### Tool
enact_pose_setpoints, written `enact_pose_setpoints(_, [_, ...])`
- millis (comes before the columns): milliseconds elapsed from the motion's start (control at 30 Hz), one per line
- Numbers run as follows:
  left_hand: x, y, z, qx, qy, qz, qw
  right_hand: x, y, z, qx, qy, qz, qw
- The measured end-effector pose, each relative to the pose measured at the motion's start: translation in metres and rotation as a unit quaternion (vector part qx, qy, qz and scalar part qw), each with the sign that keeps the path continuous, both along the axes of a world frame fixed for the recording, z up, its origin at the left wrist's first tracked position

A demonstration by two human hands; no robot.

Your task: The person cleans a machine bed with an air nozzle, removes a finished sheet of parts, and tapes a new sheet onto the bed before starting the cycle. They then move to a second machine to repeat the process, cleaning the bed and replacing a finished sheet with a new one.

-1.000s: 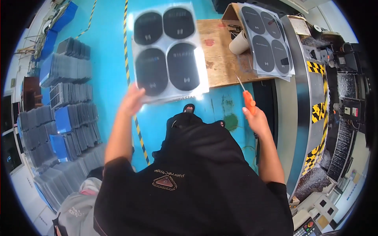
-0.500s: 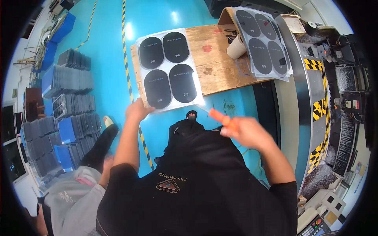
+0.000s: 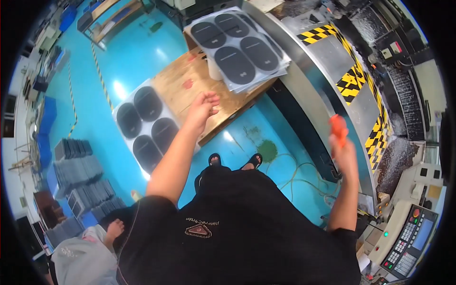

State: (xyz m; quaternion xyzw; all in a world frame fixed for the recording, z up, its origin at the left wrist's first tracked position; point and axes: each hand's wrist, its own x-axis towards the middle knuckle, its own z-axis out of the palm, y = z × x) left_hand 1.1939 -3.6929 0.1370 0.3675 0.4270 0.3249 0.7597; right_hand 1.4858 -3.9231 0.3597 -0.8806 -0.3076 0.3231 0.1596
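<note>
My left hand (image 3: pixel 203 110) is over the wooden table (image 3: pixel 175 76), fingers loosely bent and apart, with nothing in it. To its left, a clear-edged sheet with black ovals (image 3: pixel 148 103) lies over the table's left end and juts past the edge. Out at the right, my right hand (image 3: pixel 345 154) is closed round the orange handle of a thin-shafted tool (image 3: pixel 338 126); the shaft is not visible now. A stack of similar oval-printed sheets (image 3: pixel 233 64) rests at the table's far right, ahead of my left hand.
Along the right runs a machine with a metal edge and yellow-black striped tape (image 3: pixel 350 85). Its control panel (image 3: pixel 408 242) stands at lower right. Cables (image 3: pixel 297 175) lie on the blue floor. A person in grey (image 3: pixel 85 256) is at lower left, near stacked panels (image 3: pixel 78 171).
My view has turned right. My left hand has let go of the sheet's near corner and moved over the table. My right hand has carried the orange-handled tool away from the sheet, rightward.
</note>
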Motion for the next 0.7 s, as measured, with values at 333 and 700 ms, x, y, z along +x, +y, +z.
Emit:
enact_pose_setpoints(333, [0.260,-0.157,0.015,0.407,-0.076,-0.565,0.714,0.068,-0.146,-0.212,0.387,0.228,-0.053,0.892])
enact_pose_setpoints(700, [0.321,-0.135,-0.066,0.530,0.171,-0.712,0.428,0.180,-0.317,-0.276,0.168,-0.049,-0.418,0.891])
